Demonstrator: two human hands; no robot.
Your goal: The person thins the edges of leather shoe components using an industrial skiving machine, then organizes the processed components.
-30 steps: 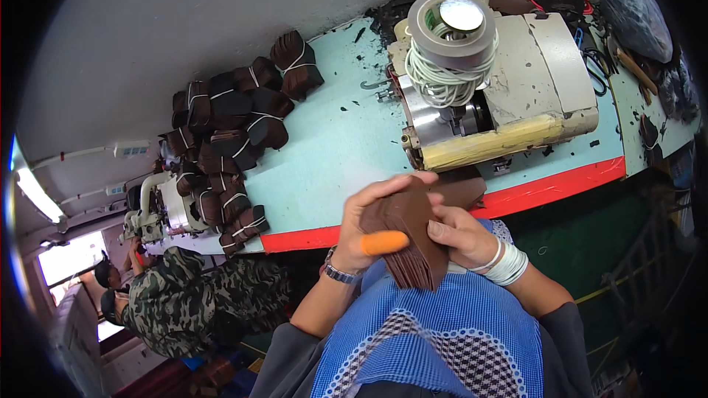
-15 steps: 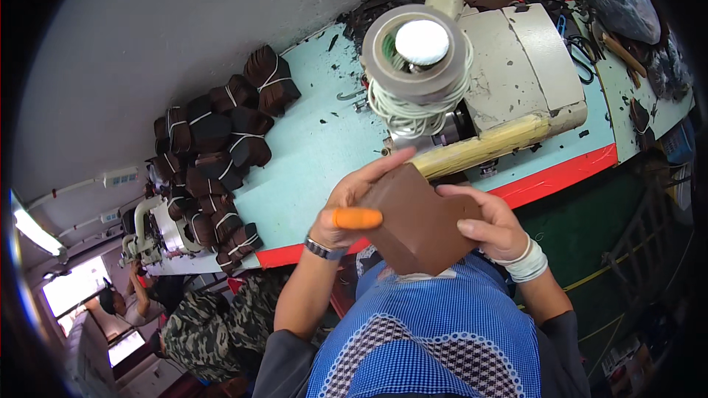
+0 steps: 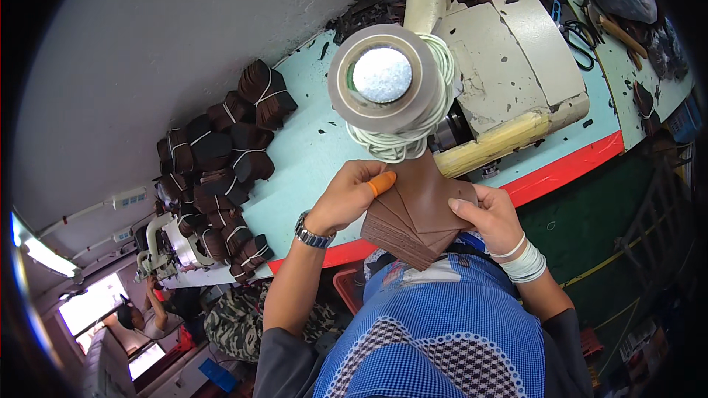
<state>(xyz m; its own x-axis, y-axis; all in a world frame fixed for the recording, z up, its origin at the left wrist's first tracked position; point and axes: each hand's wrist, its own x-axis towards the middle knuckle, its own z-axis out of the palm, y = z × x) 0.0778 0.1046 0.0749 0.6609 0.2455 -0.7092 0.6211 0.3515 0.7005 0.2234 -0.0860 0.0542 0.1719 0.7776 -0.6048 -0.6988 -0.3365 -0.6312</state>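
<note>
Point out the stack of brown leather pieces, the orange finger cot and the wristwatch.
stack of brown leather pieces [image 3: 417,210], head view, top piece's face.
orange finger cot [image 3: 382,183], head view, middle of the cot on the left hand's finger.
wristwatch [image 3: 310,232], head view, metal band at the left wrist.

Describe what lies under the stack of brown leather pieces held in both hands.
Under the stack of brown leather pieces shows a blue apron; whatever lies directly beneath stays hidden.

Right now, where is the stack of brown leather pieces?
In the head view, centre: the stack of brown leather pieces is held between left hand and right hand, just below the tape roll.
</note>
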